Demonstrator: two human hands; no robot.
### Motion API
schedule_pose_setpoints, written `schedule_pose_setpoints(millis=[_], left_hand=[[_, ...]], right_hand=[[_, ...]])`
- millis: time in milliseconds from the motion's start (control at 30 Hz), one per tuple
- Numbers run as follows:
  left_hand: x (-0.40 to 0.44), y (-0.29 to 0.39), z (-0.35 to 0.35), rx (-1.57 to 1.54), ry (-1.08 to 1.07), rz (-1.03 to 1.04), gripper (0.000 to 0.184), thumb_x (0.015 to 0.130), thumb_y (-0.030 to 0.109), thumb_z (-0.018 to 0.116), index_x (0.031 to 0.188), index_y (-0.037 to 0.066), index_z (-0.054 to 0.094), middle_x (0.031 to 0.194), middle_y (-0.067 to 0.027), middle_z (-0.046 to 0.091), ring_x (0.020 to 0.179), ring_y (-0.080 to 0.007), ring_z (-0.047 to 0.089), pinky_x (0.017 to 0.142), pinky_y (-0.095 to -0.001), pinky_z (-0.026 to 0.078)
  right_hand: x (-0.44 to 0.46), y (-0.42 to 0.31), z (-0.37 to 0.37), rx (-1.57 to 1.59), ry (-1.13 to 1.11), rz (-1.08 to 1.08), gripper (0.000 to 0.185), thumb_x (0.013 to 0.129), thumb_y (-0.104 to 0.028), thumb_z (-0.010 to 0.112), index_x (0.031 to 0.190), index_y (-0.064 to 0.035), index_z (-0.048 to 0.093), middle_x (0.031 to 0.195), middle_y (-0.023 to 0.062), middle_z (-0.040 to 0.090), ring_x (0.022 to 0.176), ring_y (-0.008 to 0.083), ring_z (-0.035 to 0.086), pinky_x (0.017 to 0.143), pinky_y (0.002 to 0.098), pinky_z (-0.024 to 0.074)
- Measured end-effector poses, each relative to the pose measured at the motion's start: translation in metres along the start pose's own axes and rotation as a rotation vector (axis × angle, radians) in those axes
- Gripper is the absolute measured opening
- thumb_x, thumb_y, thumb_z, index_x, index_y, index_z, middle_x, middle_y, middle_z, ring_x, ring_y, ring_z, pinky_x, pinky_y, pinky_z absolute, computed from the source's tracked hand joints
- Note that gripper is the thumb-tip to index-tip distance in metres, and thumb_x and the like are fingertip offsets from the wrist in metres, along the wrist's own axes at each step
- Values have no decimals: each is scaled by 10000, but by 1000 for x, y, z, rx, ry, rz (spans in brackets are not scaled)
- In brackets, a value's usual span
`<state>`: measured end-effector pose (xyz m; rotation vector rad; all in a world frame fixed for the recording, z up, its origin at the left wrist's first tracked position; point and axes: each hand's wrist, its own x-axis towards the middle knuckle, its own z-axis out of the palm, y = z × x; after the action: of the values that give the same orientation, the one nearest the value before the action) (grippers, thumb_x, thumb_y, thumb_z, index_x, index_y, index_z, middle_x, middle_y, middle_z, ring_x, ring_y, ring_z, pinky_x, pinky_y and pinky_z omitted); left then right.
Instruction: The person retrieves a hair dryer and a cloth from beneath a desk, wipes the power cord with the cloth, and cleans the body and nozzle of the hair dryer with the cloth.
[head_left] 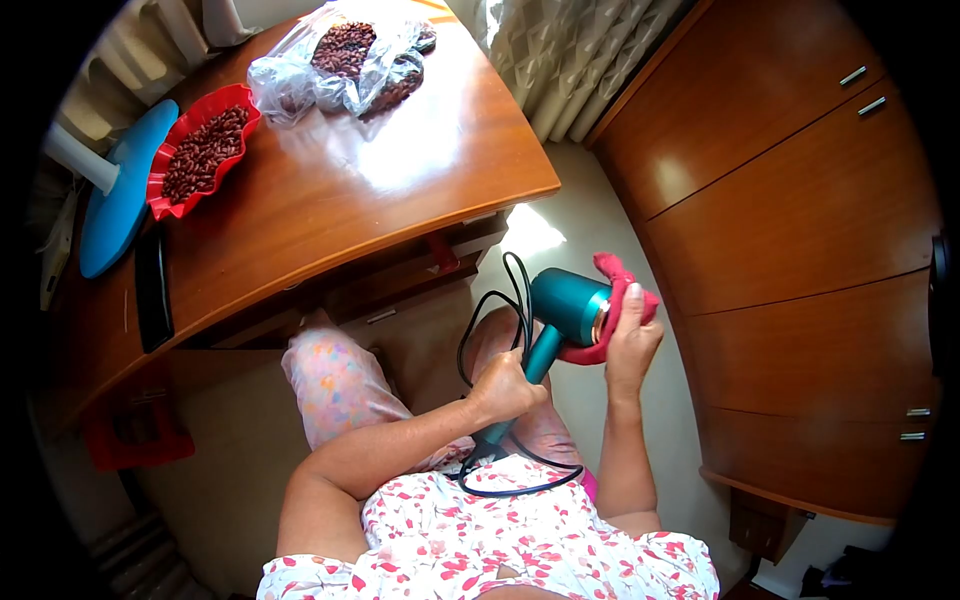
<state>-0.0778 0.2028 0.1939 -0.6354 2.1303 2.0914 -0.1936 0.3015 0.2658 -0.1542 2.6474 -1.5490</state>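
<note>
A green hair dryer (568, 306) with a copper-coloured ring lies across my lap area, its barrel pointing right. My left hand (505, 387) is wrapped round its handle. A red cloth (590, 352) touches the ring end of the barrel, and my right hand (633, 340) grips the cloth there, thumb up. The black cord (520, 492) loops beside the handle and over my lap.
On the wooden desk (470, 180) are a red bowl (205, 155) of dark red beans, a plastic bag (285, 80) of similar beans, a blue round base (130, 200) and a black case (153, 290). Wooden cabinets (790, 220) stand at right.
</note>
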Motion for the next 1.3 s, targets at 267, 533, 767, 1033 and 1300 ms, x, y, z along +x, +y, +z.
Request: schedule_pose_setpoints(millis=[267, 533, 767, 1033, 1300], left_hand=[[-1, 0, -3, 140, 104, -8, 219, 582, 145, 633, 659, -36, 539, 618, -249, 572, 598, -359, 596, 589, -421, 468], [1, 0, -2, 243, 126, 38, 236, 577, 141, 638, 715, -24, 540, 589, -186, 573, 558, -277, 592, 581, -379, 480], [1, -3, -2, 270, 81, -11, 254, 571, 148, 637, 714, -36, 538, 597, -189, 571, 565, -265, 592, 577, -373, 478], [1, -10, 1, 211, 59, 14, 224, 580, 115, 631, 710, -25, 514, 561, -121, 541, 520, -195, 571, 523, -337, 471], [-1, -7, 2, 105, -12, 27, 215, 600, 93, 615, 740, -39, 520, 576, -155, 543, 532, -233, 565, 526, -349, 461]], right_hand=[[-26, 25, 32, -202, 201, -701, 276, 840, -130, 584, 1113, -107, 612, 1264, 207, 459, 1167, 412, 416, 971, 454, 344], [-21, 27, 32, -222, 238, -693, 269, 788, -110, 635, 1057, -102, 634, 1188, 221, 510, 1128, 411, 458, 955, 464, 368], [13, 23, 14, 160, 22, -196, 229, 848, -217, 593, 933, -7, 632, 807, 95, 627, 737, 183, 588, 696, 304, 467], [26, 17, 0, 668, -249, 176, 238, 840, -196, 590, 917, 25, 633, 838, 82, 625, 742, 143, 594, 677, 269, 501], [39, 32, -9, 962, -342, 350, 334, 877, -235, 518, 1061, 41, 553, 1036, 165, 608, 927, 246, 596, 863, 357, 468]])
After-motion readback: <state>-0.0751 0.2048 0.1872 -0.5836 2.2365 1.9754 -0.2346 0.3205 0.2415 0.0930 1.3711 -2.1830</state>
